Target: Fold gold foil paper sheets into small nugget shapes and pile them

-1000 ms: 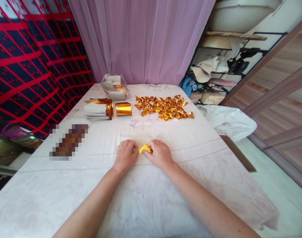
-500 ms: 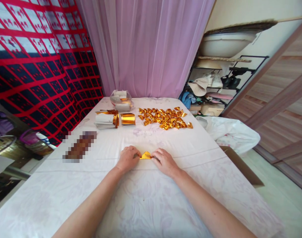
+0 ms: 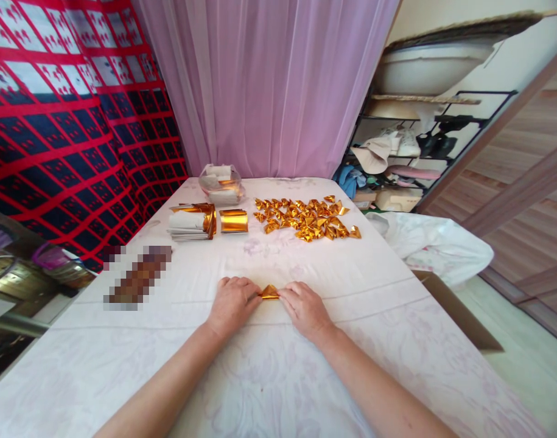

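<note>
Left hand (image 3: 232, 302) and right hand (image 3: 304, 308) pinching a gold foil piece (image 3: 269, 292) between them on the near worktop (image 3: 260, 377), folded gold pieces (image 3: 305, 218) far right.

Pink sheer curtain (image 3: 269, 85) hangs at the far end, a red-and-navy patterned cloth (image 3: 54, 121) covers the left wall. On the right there's a cluttered black metal rack (image 3: 415, 146), wood-look panelling (image 3: 525, 182) and pale floor (image 3: 529, 359).
</note>
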A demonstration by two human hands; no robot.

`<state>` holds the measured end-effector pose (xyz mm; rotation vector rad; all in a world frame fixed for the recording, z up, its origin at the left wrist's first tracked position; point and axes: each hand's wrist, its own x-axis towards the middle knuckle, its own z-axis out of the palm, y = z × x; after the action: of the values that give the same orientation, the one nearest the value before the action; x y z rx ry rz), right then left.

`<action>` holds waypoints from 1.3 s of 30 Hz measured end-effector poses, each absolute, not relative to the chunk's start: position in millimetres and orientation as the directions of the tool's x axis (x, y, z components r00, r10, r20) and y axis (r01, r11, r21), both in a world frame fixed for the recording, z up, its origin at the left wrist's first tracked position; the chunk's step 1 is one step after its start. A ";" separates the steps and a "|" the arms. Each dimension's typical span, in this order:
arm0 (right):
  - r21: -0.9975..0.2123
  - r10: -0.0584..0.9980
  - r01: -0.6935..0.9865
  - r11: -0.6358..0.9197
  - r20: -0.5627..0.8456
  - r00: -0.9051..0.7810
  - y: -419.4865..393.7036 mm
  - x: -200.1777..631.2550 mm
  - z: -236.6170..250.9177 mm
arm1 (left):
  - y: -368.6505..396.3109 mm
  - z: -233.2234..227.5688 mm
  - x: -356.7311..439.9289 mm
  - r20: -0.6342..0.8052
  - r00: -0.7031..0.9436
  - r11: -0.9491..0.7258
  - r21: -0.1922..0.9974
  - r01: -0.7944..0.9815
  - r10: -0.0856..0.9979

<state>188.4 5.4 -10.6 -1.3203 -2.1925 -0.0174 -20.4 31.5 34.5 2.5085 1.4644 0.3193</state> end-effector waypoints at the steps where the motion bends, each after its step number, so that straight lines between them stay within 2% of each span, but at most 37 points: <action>1: -0.266 0.812 0.826 0.496 0.478 -0.334 5.1 188.2 -8.8 | 31.4 36.7 -18.7 0.076 0.489 -0.489 0.277 0.827 0.869; 6: -0.242 0.900 0.906 0.349 0.357 -0.251 12.7 186.5 12.8 | 37.0 48.7 -10.3 0.059 0.458 -0.460 0.205 0.864 0.887; 8: -0.255 0.933 0.922 0.291 0.291 -0.214 20.9 185.6 24.1 | 43.3 53.0 -8.1 0.067 0.412 -0.415 0.248 0.875 0.909; 10: -0.319 0.943 0.907 0.276 0.274 -0.190 31.2 185.1 33.2 | 50.8 56.3 -6.5 0.076 0.351 -0.357 0.312 0.881 0.933; 13: -0.423 0.943 0.863 0.276 0.292 -0.158 47.5 185.4 39.1 | 62.0 57.9 -3.9 0.090 0.277 -0.290 0.363 0.885 0.957; 16: -0.458 0.952 0.858 0.232 0.287 -0.104 60.0 185.7 35.9 | 70.9 54.3 0.0 0.104 0.237 -0.259 0.387 0.885 0.966; 19: -0.454 0.941 0.863 0.220 0.332 -0.066 64.4 184.0 26.3 | 76.8 46.7 4.2 0.101 0.211 -0.233 0.426 0.874 0.972; 25: -0.420 0.871 0.853 0.309 0.484 -0.078 58.2 177.9 7.0 | 78.4 32.2 8.8 0.110 0.188 -0.217 0.476 0.852 0.976; 33: -0.352 0.839 0.867 0.352 0.529 -0.126 56.4 174.6 2.7 | 74.3 24.7 9.6 0.128 0.164 -0.207 0.493 0.845 0.978; 39: -0.422 0.853 0.843 0.333 0.516 -0.078 56.8 174.0 -4.6 | 71.9 23.9 5.5 0.112 0.195 -0.224 0.447 0.866 0.974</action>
<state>174.0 56.8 -4.6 -1.4907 -1.8951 0.0177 5.5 71.9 23.9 2.1888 1.7464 0.5437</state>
